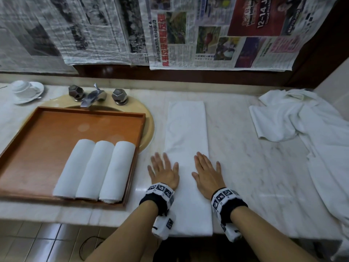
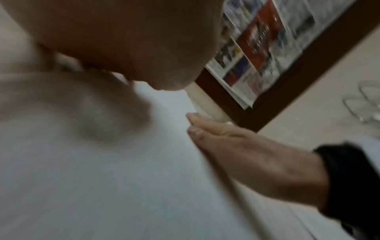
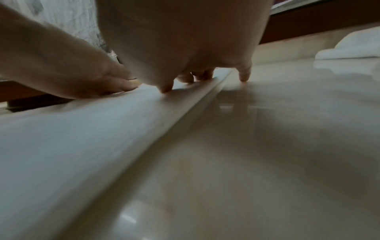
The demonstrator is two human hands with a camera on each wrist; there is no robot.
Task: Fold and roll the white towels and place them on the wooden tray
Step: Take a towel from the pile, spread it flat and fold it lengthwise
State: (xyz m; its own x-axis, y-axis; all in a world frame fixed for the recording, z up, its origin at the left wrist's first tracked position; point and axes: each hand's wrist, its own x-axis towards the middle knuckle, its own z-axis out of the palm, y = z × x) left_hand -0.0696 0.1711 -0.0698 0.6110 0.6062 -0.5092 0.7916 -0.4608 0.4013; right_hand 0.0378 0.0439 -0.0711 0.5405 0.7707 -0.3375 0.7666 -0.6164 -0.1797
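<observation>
White folded towel (image 1: 187, 133) lies lengthwise on the marble tabletop (image 1: 255, 148), stretching ahead of the fingers; left hand (image 1: 164, 172) and right hand (image 1: 207, 174) press it flat, fingers straight, gripping nothing; wooden tray (image 1: 47, 133) with three rolled towels (image 1: 94, 169) left of them

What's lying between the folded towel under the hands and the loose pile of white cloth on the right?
Nothing: the head view shows only bare marble counter between the folded towel and the cloth pile.

rolled towels (image 1: 94, 170) in tray (image 1: 37, 129), left of folded towel (image 1: 186, 127)
</observation>
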